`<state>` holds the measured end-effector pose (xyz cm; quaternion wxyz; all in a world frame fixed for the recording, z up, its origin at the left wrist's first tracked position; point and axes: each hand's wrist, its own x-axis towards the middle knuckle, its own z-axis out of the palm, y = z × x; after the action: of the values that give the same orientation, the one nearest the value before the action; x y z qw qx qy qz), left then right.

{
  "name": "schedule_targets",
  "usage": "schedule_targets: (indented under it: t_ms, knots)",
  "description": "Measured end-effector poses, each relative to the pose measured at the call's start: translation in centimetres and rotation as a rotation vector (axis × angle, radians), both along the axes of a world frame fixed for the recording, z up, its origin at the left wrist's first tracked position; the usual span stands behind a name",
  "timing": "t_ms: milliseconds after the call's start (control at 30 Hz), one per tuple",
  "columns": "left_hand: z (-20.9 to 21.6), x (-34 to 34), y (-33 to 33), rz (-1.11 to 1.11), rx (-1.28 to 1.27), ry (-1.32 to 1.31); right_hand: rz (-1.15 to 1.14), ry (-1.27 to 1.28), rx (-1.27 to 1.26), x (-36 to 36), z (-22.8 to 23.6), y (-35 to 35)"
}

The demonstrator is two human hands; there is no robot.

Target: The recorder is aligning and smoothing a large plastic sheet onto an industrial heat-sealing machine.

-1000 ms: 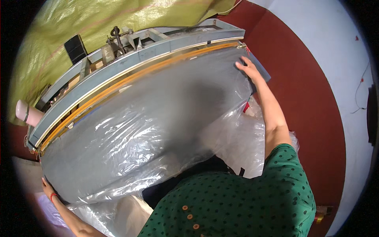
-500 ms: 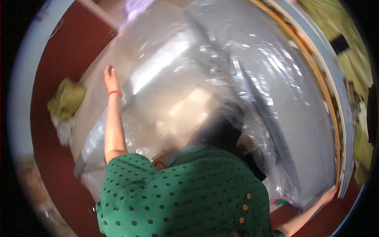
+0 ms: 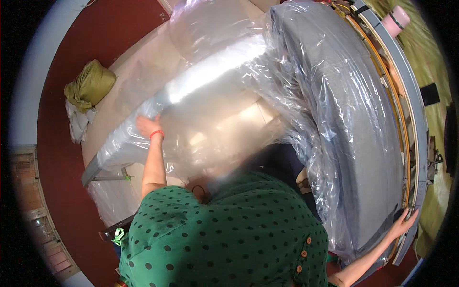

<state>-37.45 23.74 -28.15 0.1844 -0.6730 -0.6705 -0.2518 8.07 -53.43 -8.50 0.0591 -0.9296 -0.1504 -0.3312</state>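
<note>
My left hand [image 3: 149, 125], with a red bead bracelet at its wrist, is closed over a grey bar wrapped in clear plastic film [image 3: 126, 138]. Its fingertips are partly hidden against the film. On the far right, my right hand [image 3: 403, 223] touches the near end of the long orange-edged strips [image 3: 399, 119] and grey rail [image 3: 417, 110], its fingers stretched out and apart. Between my arms, crumpled clear plastic sheeting [image 3: 306, 129] spreads over a long grey padded panel [image 3: 356, 129] and across the pale tiled floor [image 3: 260, 115].
At the left, an olive sack [image 3: 91, 83] lies by the dark red floor area [image 3: 57, 124]. A pink bottle [image 3: 396, 21] stands on olive cloth [image 3: 437, 191] beyond the rail. My dark-clad leg [image 3: 275, 160] stands amid the sheeting.
My left hand has come down and nearer, from held out in the air onto the wrapped bar. My right hand stays at the strips' end, its fingers now more spread. The view has shifted.
</note>
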Motion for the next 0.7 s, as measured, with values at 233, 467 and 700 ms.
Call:
schedule_targets:
  t_ms: [233,467,700]
  knots:
    - [0.6,-8.0,3.3,0.144,-0.130,-0.619,-0.078,0.045,0.088,0.0,0.0,0.8]
    - [6.1,6.7,3.8,-0.789,-0.225,-0.904,0.318,0.247,0.269,-1.0,1.4,15.2]
    - [4.2,6.9,3.2,-0.251,0.106,-0.403,0.517,0.316,-0.069,-4.4,3.6,23.0]
